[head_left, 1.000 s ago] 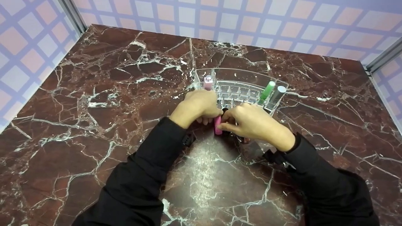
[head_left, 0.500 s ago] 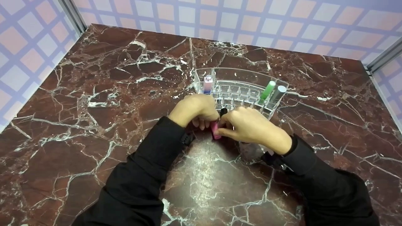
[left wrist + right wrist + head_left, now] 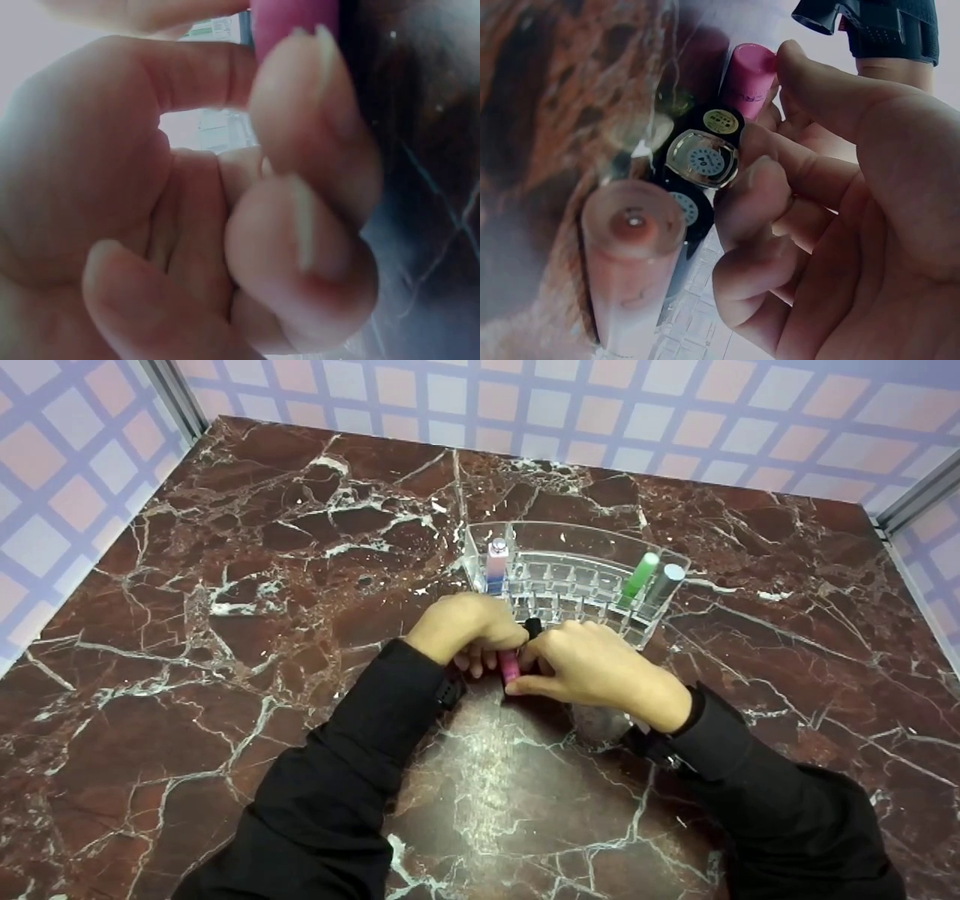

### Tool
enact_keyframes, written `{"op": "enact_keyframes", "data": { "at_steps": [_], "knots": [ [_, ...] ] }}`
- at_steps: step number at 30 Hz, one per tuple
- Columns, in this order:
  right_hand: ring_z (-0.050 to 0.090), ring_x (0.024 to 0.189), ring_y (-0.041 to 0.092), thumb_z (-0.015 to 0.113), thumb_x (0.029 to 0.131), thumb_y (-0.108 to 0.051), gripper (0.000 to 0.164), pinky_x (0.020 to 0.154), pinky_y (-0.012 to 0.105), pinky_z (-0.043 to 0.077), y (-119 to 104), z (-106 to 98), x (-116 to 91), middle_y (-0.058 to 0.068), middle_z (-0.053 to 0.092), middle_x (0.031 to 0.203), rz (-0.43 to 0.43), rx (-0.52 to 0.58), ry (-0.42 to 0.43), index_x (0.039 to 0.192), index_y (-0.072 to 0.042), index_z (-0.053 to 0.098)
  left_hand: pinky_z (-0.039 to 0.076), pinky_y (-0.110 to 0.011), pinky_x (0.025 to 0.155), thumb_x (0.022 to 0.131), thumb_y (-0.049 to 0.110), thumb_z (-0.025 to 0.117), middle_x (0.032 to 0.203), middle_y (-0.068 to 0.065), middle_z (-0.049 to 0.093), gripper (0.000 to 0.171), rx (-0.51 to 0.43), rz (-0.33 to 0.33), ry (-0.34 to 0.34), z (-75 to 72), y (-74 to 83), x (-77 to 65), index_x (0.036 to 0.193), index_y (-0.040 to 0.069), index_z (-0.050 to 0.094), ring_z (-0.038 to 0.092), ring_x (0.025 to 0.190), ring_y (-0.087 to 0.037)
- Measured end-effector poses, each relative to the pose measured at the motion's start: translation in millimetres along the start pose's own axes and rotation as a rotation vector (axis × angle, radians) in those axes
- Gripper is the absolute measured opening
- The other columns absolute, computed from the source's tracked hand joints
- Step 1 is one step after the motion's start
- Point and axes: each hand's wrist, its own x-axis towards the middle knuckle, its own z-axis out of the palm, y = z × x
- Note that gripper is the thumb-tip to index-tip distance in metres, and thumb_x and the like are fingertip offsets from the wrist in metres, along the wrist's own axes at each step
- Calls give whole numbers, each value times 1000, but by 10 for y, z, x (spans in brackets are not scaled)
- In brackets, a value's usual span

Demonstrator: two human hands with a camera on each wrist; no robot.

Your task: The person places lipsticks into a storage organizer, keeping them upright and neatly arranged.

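Note:
A pink lipstick tube (image 3: 509, 666) stands out between the two hands, in front of a clear curved acrylic rack (image 3: 585, 534). My left hand (image 3: 472, 622) pinches its far part; the left wrist view shows the pink surface (image 3: 292, 19) behind a fingertip. The thumb of my right hand (image 3: 592, 667) presses on the tube's near end, its index finger bent along the other side. Beside the pink tube in the right wrist view lie black tubes with round stickers, one with a metallic base (image 3: 703, 159), and a clear pinkish lip gloss tube (image 3: 634, 255).
The rack holds a pink-and-blue tube (image 3: 497, 562) at its left, and a green tube (image 3: 640, 580) and a grey tube (image 3: 667, 583) at its right. A black cap (image 3: 533, 627) shows between the hands. Checked panels edge the marbled table (image 3: 300, 810).
The pink lipstick tube has shifted left and tilted, with its near end slightly closer to me. Both hands have drawn a little toward me, the right one also leftward, uncovering more of the rack.

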Motion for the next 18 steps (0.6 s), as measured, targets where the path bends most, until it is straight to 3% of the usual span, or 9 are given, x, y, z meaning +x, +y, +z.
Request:
{"op": "enact_keyframes", "data": {
  "at_steps": [4,12,18],
  "knots": [
    [49,48,5,75,93,-49,32,48,28,48,1,1,2,-11,55,58,-2,3,-3,81,-19,73,46,-24,51,103,33,48,67,2,55,40,-13,-18,-11,-2,-13,12,76,16,72,54,55,-11],
    [50,49,6,71,95,-50,35,51,30,50,0,8,6,-10,55,59,-7,-2,6,79,-19,72,41,-21,50,104,35,46,62,6,49,42,-44,18,14,-11,-60,14,72,17,67,47,54,-8],
    [48,47,7,70,98,-46,36,48,30,47,3,1,1,-8,52,57,3,6,0,79,-16,70,41,-22,51,104,39,45,68,3,51,39,-90,36,91,-40,-58,-63,75,17,58,47,57,-11]
  ]
}}
